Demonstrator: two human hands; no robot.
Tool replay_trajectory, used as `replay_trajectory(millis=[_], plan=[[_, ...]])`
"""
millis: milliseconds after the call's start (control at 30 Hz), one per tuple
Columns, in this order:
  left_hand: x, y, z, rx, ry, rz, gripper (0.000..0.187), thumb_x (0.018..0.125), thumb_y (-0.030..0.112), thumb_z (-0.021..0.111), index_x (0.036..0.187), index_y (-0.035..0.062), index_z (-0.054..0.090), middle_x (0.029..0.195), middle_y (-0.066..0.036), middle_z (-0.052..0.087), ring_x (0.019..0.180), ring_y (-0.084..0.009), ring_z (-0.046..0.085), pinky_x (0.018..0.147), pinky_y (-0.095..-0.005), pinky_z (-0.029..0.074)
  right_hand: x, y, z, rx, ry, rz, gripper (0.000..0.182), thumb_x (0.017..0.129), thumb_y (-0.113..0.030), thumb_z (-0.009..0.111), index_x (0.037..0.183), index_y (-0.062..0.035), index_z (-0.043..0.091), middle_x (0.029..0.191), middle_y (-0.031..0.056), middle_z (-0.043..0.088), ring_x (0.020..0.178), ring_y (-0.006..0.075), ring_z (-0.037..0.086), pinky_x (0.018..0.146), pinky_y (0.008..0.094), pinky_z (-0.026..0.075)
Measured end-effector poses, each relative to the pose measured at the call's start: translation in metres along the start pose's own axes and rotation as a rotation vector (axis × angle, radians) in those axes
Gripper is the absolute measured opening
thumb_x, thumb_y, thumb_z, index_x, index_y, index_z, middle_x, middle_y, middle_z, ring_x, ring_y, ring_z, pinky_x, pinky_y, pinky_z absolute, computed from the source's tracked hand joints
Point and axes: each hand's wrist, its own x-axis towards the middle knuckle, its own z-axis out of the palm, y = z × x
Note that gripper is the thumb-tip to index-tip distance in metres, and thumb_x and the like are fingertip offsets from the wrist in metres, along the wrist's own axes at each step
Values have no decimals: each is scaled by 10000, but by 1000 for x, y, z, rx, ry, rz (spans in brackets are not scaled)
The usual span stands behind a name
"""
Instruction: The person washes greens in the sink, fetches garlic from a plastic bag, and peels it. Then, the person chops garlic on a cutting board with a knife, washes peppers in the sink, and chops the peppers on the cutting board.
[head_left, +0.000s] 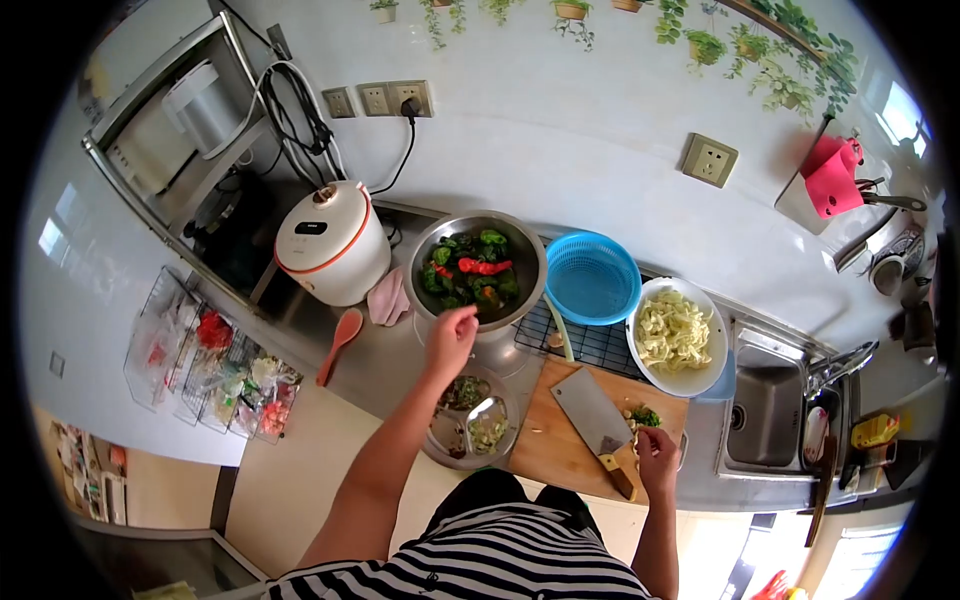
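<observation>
My left hand [452, 338], fingers curled together, is over the near rim of a steel bowl [421, 252]. Inside the bowl are dark green peppers [493, 238] and a red pepper [484, 267]. Whatever those fingers may hold is hidden. On the right of a wooden cutting board [540, 445], my right hand [657, 455] is pinched beside a small heap of chopped green bits [642, 416]; I cannot make out what is in it. A cleaver [592, 402] lies flat on the board, handle toward me. Left of the board sits a divided plate [432, 447] with chopped ingredients and a spoon [487, 412].
Behind the board are a blue colander [592, 278] and a white bowl [718, 350] of shredded cabbage [675, 328]. A rice cooker [335, 245], pink cloth [388, 298] and red spoon [342, 340] are on the left. The sink [765, 400] is on the right.
</observation>
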Motion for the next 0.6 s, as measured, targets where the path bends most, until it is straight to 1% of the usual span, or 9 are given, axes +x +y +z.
replay_trajectory(millis=[67, 133, 200, 267, 333, 367, 433, 533, 600], plan=[[34, -8, -2, 72, -23, 12, 176, 838, 152, 644, 971, 39, 668, 847, -113, 632, 715, -226, 607, 659, -327, 492, -8, -12, 14, 19, 25, -23, 143, 859, -91, 623, 943, 14, 673, 704, 69, 658, 621, 107, 609, 585, 243, 478], [61, -18, 0, 143, -46, 28, 159, 826, 147, 648, 937, 36, 671, 840, -120, 625, 738, -252, 609, 668, -356, 497, -17, -30, 21, -106, -6, -63, 144, 852, -86, 624, 938, 19, 673, 696, 81, 657, 616, 121, 611, 586, 255, 480], [84, -29, 7, 354, -152, 226, 164, 814, 156, 659, 921, 33, 675, 858, -129, 630, 834, -290, 617, 725, -401, 494, -25, -23, 30, -86, -9, -25, 140, 846, -79, 624, 929, 22, 674, 700, 93, 657, 611, 139, 614, 587, 270, 482], [96, -33, 14, 402, -230, 195, 177, 794, 177, 675, 893, 31, 685, 920, -141, 629, 877, -313, 599, 764, -420, 494, -32, -28, 33, -117, -12, 3, 121, 833, -60, 634, 916, 19, 673, 732, 129, 661, 641, 192, 636, 613, 300, 505], [103, -32, 19, 573, -240, 177, 199, 774, 218, 691, 856, 37, 690, 940, -123, 620, 909, -305, 588, 741, -426, 510, -36, -38, 35, -106, -13, 53, 119, 835, -65, 637, 914, 16, 673, 738, 134, 661, 644, 199, 639, 610, 299, 511], [105, -32, 19, 568, -246, 178, 199, 774, 218, 691, 856, 37, 690, 940, -123, 620, 909, -305, 588, 741, -426, 510, -38, -38, 35, -118, -7, 48, 117, 836, -67, 638, 912, 14, 673, 739, 137, 659, 644, 203, 639, 609, 298, 513], [109, -31, 18, 693, -326, 150, 204, 749, 243, 714, 832, 57, 705, 974, -119, 616, 928, -311, 584, 756, -427, 515, -40, -36, 38, -130, 1, 45, 115, 838, -70, 639, 911, 13, 673, 740, 140, 658, 644, 208, 640, 609, 296, 516], [115, -38, 17, 605, -395, 82, 183, 728, 235, 721, 810, 71, 712, 983, -131, 610, 932, -308, 586, 751, -421, 516, -38, -36, 41, -122, 13, 10, 116, 835, -71, 641, 913, 9, 672, 746, 141, 658, 647, 211, 641, 593, 299, 509], [117, -38, 14, 541, -389, 64, 170, 727, 219, 712, 806, 69, 700, 963, -137, 612, 911, -311, 592, 747, -416, 514, -32, -42, 44, -145, -16, -9, 123, 839, -65, 629, 923, 15, 671, 718, 105, 655, 638, 164, 621, 616, 282, 491]])
